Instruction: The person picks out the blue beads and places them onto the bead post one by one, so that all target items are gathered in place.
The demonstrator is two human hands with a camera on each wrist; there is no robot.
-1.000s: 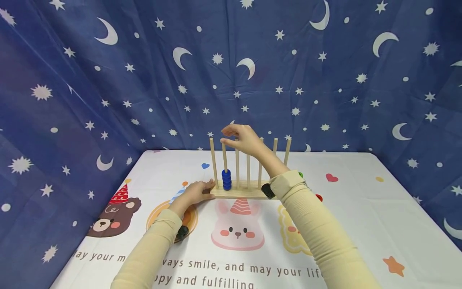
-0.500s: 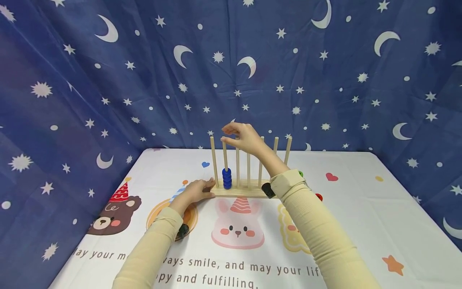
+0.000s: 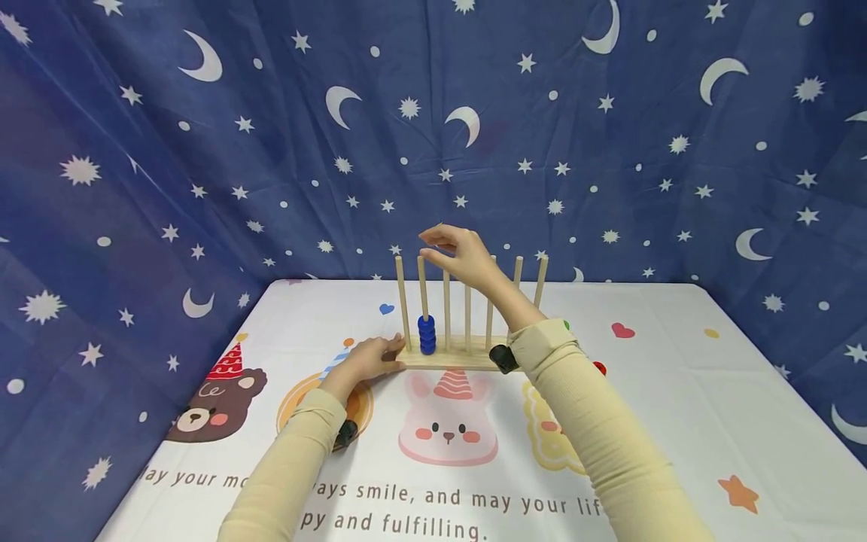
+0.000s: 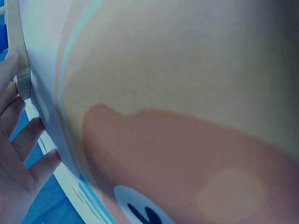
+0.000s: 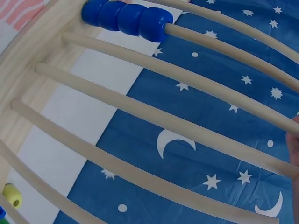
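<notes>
A wooden bead rack [image 3: 460, 363] with several upright pegs stands on the table. Blue beads [image 3: 427, 335] are stacked at the bottom of its second peg from the left; the right wrist view shows the same blue beads [image 5: 154, 25] close up. My left hand [image 3: 369, 357] holds the left end of the base, thumb in front; in the left wrist view, the left hand's [image 4: 18, 158] other fingers spread beyond the base corner. Above the second peg, my right hand [image 3: 467, 260] has its thumb and fingers apart, nothing visible between them. Only a sliver of it shows in the right wrist view.
Right of the rack, partly behind the right forearm, lie a red bead [image 3: 599, 368] and a green bead [image 3: 567, 324]. A yellow bead [image 5: 12, 196] lies by the base. The printed tablecloth [image 3: 677, 391] meets a blue star-patterned curtain [image 3: 650, 135] behind.
My right hand has risen slightly and its thumb has come up off the second peg's tip, which now shows below it. The left hand keeps its place at the base.
</notes>
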